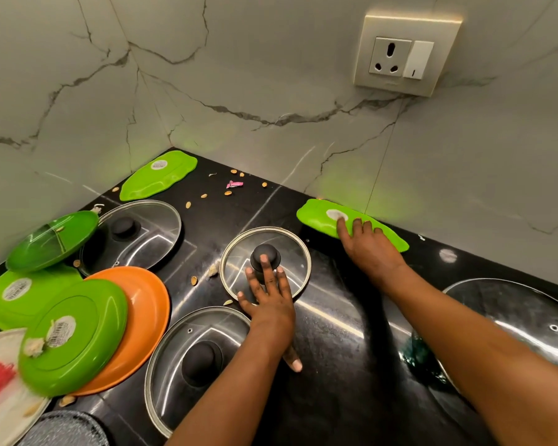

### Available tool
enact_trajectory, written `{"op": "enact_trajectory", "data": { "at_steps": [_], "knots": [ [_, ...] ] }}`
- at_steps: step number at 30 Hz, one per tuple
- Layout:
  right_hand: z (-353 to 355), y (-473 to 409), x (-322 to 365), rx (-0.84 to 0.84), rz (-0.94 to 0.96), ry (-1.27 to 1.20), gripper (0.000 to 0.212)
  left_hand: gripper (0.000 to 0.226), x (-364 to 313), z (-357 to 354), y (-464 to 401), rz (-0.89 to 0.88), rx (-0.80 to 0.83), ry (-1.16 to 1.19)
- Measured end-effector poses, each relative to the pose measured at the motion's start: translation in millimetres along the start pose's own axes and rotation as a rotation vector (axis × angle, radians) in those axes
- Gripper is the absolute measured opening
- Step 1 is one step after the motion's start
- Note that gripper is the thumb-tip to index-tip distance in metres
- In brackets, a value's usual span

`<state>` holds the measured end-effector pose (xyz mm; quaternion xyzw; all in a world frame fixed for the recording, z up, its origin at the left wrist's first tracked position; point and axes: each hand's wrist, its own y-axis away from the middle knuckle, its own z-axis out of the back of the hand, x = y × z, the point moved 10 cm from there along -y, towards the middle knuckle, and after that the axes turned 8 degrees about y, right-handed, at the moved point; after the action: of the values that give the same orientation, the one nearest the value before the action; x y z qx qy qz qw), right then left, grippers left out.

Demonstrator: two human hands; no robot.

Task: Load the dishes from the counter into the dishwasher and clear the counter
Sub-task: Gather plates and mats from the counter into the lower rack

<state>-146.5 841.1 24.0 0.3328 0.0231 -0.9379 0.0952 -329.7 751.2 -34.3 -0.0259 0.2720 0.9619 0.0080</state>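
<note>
Flat hands rest on round glass lid [266, 262] and oblong green tray [351, 224].

No text readable; stickers on green plate [73, 338] and green trays showing only blurred print, barcode.

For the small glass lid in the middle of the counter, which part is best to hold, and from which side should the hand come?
Take the small glass lid by its black knob, from straight above. The lid lies flat on the black counter with the knob up, and its thin rim offers little grip. The left hand is already over it, fingers by the knob.
</note>
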Motion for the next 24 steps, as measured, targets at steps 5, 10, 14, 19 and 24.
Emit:
{"op": "enact_trajectory", "data": {
  "at_steps": [5, 10, 14, 19, 24],
  "knots": [
    [35, 0, -59, -0.035, -0.216, -0.161, 0.023, 0.149, 1, -1, -2, 0.013, 0.017, 0.011],
    [48, 33, -83, -0.212, -0.443, -0.394, 0.026, 0.168, -6, 9, 16, -0.123, -0.034, -0.06],
    [70, 74, -80, -0.411, -0.516, -0.481, 0.028, 0.164, -27, 30, 49, -0.267, -0.269, -0.206],
    [97, 132, -71, -0.574, -0.501, -0.678, 0.022, 0.146, -28, 28, 73, -0.264, -0.363, -0.239],
    [116, 193, -60, -0.685, -0.514, -0.707, 0.027, 0.089, -27, 16, 111, -0.246, -0.448, -0.23]
  ]
}}
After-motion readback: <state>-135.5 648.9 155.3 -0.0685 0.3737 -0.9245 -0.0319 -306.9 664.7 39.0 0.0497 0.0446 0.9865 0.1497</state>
